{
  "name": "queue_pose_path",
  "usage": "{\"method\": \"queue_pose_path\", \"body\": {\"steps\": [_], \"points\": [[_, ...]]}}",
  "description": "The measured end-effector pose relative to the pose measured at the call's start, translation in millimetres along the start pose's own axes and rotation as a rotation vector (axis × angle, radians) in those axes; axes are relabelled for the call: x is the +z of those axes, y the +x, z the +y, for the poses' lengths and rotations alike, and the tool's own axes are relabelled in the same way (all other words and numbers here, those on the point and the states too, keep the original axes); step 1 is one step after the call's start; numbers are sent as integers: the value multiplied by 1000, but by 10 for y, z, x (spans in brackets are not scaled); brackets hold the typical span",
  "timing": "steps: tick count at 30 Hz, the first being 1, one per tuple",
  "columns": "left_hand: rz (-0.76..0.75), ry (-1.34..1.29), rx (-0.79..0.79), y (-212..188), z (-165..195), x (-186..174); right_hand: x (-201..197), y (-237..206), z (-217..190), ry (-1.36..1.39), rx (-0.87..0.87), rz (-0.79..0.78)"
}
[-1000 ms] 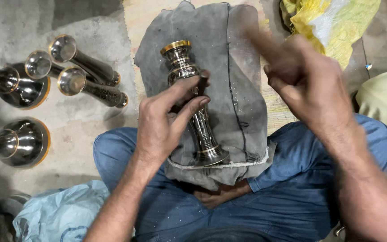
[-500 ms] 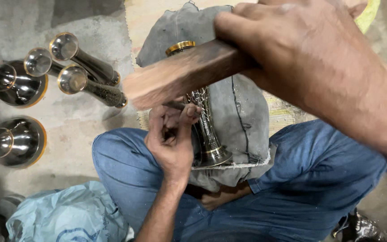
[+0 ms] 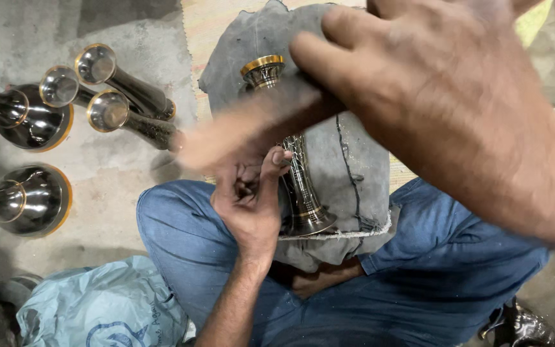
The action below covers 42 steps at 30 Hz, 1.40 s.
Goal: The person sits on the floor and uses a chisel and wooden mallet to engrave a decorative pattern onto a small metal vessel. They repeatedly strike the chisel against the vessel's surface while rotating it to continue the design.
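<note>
Two hands over grey cloth (image 3: 348, 160) on lap. Left hand (image 3: 252, 199) fingers curled, pressed against engraved metal stem (image 3: 300, 183) lying near cloth centre. Right hand (image 3: 438, 109) clenched round blurred wooden stick (image 3: 252, 125) across stem top. Five similar metal pieces (image 3: 107, 90) on floor, left.

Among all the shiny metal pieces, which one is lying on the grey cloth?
The engraved metal stem with the gold rim, which the left hand holds on the grey cloth. The other metal pieces lie on the bare concrete floor further left.
</note>
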<state>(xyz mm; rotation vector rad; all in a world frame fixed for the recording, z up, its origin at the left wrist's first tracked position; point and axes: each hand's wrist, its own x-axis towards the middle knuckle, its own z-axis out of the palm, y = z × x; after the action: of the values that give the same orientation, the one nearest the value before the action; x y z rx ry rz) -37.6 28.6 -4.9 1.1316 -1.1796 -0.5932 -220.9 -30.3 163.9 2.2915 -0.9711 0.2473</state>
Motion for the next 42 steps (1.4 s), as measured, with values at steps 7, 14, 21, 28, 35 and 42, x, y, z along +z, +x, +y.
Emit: {"method": "queue_pose_path", "body": {"steps": [7, 14, 21, 28, 35, 42], "points": [[94, 136, 38, -126, -122, -17, -16, -26, -61, -78, -58, -49], [156, 201, 56, -174, -196, 10, -22, -71, -27, -125, -17, 75], [67, 305, 221, -92, -207, -17, 32, -180, 28, -34, 0, 122], [75, 337, 192, -152, -239, -20, 18, -178, 60, -87, -9, 58], [27, 335, 224, -77, -167, -37, 19, -182, 24, -60, 29, 37], [-65, 365, 209, 85, 12, -1, 100, -229, 69, 111, 86, -33]]}}
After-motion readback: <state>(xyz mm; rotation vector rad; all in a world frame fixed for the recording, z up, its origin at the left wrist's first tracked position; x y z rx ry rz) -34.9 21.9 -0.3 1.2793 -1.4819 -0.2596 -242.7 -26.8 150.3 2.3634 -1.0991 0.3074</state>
